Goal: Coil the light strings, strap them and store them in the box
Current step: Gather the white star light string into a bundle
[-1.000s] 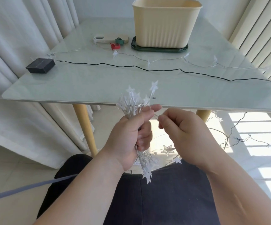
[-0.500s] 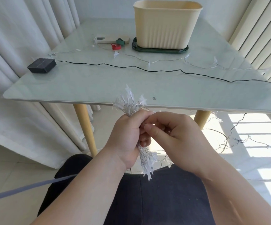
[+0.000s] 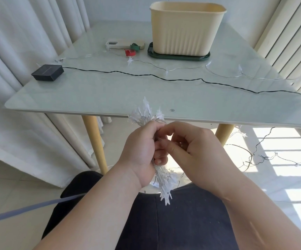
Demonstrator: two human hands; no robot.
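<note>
Currently my left hand [image 3: 142, 150] grips the coiled star-light bundle [image 3: 147, 115]; my right hand [image 3: 194, 150] pinches it mid-length. The table stamp [image 3: 172, 110] is illegible.

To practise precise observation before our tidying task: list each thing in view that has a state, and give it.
left hand, grips star-light bundle mid-length.
right hand, pinches a strand of it.
star-light bundle, coiled, no strap visible.
box, upright, open-topped.
black cable, stretched uncoiled across table.
clear string, uncoiled on table.
red strap, loose on table, unused.
green strap, loose, unused.
</note>
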